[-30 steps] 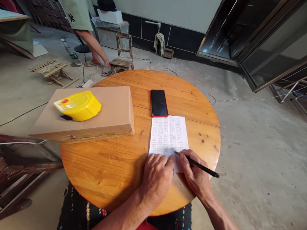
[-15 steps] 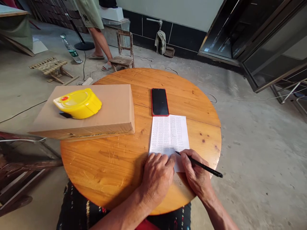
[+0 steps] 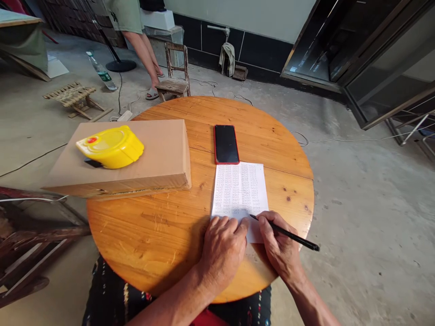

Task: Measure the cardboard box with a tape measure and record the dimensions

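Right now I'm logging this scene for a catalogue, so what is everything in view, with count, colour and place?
round table: 1, orange wood, centre
sheet of paper: 1, white, covered in rows of small writing, on the table's near right
phone: 1, red-edged, dark screen, just beyond the paper
cardboard box: 1, brown, table's left
yellow case: 1, on the box
pen: 1, black
small chair: 1, wooden, beyond the table
plastic bottle: 1, clear, on the floor far left
another person: 1, standing, far left
left hand: pressing the paper's near edge
right hand: holding the pen, tip on the paper
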`<state>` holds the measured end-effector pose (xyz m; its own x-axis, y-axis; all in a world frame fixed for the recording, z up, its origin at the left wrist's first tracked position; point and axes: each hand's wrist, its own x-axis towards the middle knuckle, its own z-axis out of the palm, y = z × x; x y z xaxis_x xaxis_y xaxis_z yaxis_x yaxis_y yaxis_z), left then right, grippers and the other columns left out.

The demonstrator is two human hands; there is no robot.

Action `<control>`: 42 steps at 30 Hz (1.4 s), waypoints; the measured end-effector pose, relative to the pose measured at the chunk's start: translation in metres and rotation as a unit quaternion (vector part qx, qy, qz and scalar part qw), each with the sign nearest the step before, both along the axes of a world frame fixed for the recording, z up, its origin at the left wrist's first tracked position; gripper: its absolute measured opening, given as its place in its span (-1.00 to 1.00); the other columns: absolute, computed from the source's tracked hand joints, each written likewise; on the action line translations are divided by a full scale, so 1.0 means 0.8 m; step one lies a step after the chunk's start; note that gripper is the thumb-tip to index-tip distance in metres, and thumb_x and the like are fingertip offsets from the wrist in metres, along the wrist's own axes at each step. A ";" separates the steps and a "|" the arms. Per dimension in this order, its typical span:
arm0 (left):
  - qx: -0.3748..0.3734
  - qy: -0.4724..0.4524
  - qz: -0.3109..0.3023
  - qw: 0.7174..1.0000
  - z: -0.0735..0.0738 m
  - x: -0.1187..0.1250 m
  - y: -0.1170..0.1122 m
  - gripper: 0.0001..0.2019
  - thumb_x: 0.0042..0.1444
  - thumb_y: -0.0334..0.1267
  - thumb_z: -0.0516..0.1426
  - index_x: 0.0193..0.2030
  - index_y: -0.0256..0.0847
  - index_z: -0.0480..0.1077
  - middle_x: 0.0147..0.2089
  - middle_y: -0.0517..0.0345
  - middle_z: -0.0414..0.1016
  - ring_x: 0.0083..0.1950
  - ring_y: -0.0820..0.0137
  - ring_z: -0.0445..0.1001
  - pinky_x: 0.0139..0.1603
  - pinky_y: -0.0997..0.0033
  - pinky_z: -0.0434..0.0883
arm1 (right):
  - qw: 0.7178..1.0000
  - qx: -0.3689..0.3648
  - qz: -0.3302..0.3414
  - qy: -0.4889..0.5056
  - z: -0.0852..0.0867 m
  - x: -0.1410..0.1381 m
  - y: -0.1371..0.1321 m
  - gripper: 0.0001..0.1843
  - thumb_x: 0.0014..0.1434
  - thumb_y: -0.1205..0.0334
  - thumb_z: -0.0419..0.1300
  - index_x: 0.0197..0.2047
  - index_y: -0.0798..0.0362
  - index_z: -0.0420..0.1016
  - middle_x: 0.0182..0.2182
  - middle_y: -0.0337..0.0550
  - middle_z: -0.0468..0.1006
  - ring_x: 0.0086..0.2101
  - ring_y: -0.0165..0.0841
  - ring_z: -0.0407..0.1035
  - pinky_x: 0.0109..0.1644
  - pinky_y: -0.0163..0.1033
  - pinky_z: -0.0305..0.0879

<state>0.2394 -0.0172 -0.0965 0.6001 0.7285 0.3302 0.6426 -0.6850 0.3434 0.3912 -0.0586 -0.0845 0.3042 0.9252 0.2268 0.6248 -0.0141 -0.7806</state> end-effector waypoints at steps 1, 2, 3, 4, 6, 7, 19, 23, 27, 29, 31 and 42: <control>0.001 0.000 0.000 1.000 0.000 0.000 0.000 -0.73 0.18 -0.44 0.14 0.01 -0.19 0.46 -0.42 0.21 0.42 -0.35 0.26 0.39 -0.31 0.18 0.26 | 1.000 0.004 -0.005 0.003 -0.001 0.000 0.000 -0.81 0.34 0.22 0.09 -0.31 0.03 0.45 -0.50 -0.32 0.43 -0.52 -0.45 0.26 -0.43 -0.37 0.21; 0.002 0.000 0.000 1.000 0.000 0.000 0.000 -0.73 0.18 -0.44 0.14 0.01 -0.19 0.46 -0.41 0.21 0.42 -0.35 0.26 0.40 -0.31 0.17 0.26 | 1.000 0.006 -0.009 0.007 -0.002 0.000 -0.001 -0.81 0.34 0.21 0.09 -0.30 0.03 0.45 -0.51 -0.32 0.42 -0.53 -0.45 0.26 -0.43 -0.37 0.20; 0.003 0.000 0.000 1.000 0.000 0.000 0.001 -0.73 0.18 -0.45 0.14 0.01 -0.19 0.46 -0.41 0.21 0.42 -0.35 0.26 0.40 -0.31 0.17 0.27 | 1.000 0.006 -0.010 0.010 -0.002 0.000 0.000 -0.81 0.34 0.21 0.09 -0.30 0.03 0.45 -0.52 -0.33 0.41 -0.53 -0.45 0.26 -0.44 -0.37 0.20; 0.004 0.000 0.000 1.000 0.000 0.000 0.001 -0.73 0.17 -0.45 0.14 0.01 -0.19 0.47 -0.41 0.21 0.42 -0.35 0.26 0.40 -0.31 0.18 0.27 | 1.000 0.005 -0.010 0.012 -0.002 0.000 0.000 -0.81 0.34 0.21 0.09 -0.30 0.03 0.45 -0.52 -0.33 0.41 -0.53 -0.45 0.26 -0.44 -0.37 0.20; 0.004 0.001 0.000 1.000 0.001 0.000 0.001 -0.73 0.16 -0.46 0.15 0.00 -0.18 0.47 -0.42 0.21 0.42 -0.35 0.27 0.40 -0.31 0.18 0.27 | 1.000 0.003 -0.008 0.017 -0.002 0.000 0.001 -0.81 0.34 0.21 0.09 -0.30 0.02 0.45 -0.50 -0.32 0.41 -0.51 -0.45 0.26 -0.43 -0.37 0.21; 0.004 0.001 0.001 1.000 0.001 0.000 0.001 -0.73 0.16 -0.46 0.15 0.00 -0.18 0.47 -0.42 0.21 0.42 -0.35 0.27 0.40 -0.31 0.19 0.27 | 1.000 0.003 -0.006 0.018 -0.001 0.000 0.002 -0.81 0.35 0.22 0.09 -0.30 0.02 0.45 -0.50 -0.32 0.41 -0.50 -0.45 0.27 -0.43 -0.37 0.21; -0.003 0.007 0.001 1.000 0.004 0.000 0.000 -0.72 0.16 -0.46 0.16 0.01 -0.20 0.47 -0.42 0.22 0.43 -0.35 0.28 0.42 -0.31 0.19 0.29 | 1.000 -0.004 0.004 0.005 0.003 -0.001 0.003 -0.81 0.34 0.23 0.08 -0.30 0.03 0.46 -0.49 -0.29 0.46 -0.49 -0.43 0.30 -0.40 -0.37 0.24; -0.001 0.004 -0.001 1.000 0.005 -0.001 0.000 -0.72 0.16 -0.47 0.15 0.00 -0.21 0.47 -0.43 0.21 0.43 -0.36 0.28 0.41 -0.32 0.20 0.29 | 1.000 -0.007 0.004 0.004 0.003 -0.002 0.004 -0.81 0.34 0.22 0.08 -0.30 0.04 0.46 -0.48 -0.27 0.46 -0.48 -0.42 0.31 -0.39 -0.35 0.26; -0.005 0.005 -0.001 1.000 0.005 0.000 0.001 -0.71 0.16 -0.47 0.14 0.01 -0.21 0.47 -0.42 0.21 0.43 -0.35 0.27 0.42 -0.32 0.18 0.30 | 1.000 -0.012 -0.003 0.002 0.003 -0.003 0.005 -0.80 0.33 0.22 0.08 -0.30 0.05 0.46 -0.50 -0.27 0.46 -0.50 -0.41 0.31 -0.41 -0.33 0.25; -0.004 0.002 0.000 1.000 0.004 0.000 0.001 -0.71 0.16 -0.47 0.14 0.01 -0.22 0.47 -0.42 0.21 0.43 -0.36 0.27 0.42 -0.32 0.18 0.30 | 1.000 -0.011 -0.006 -0.003 0.003 -0.003 0.005 -0.80 0.33 0.22 0.08 -0.31 0.05 0.46 -0.51 -0.27 0.45 -0.51 -0.41 0.30 -0.42 -0.33 0.25; 0.001 -0.001 0.001 1.000 0.004 0.000 0.001 -0.73 0.17 -0.47 0.14 0.00 -0.22 0.48 -0.42 0.21 0.43 -0.36 0.27 0.41 -0.33 0.18 0.29 | 1.000 -0.008 -0.010 -0.009 0.003 -0.003 0.005 -0.79 0.33 0.22 0.08 -0.32 0.05 0.46 -0.51 -0.27 0.45 -0.52 -0.41 0.30 -0.43 -0.33 0.25; 0.005 0.002 -0.001 1.000 0.005 0.000 0.001 -0.74 0.17 -0.46 0.14 -0.01 -0.22 0.48 -0.43 0.21 0.43 -0.37 0.27 0.41 -0.33 0.19 0.29 | 1.000 -0.006 -0.006 -0.010 0.003 -0.002 0.004 -0.79 0.33 0.22 0.07 -0.33 0.05 0.46 -0.52 -0.28 0.45 -0.52 -0.43 0.30 -0.43 -0.36 0.25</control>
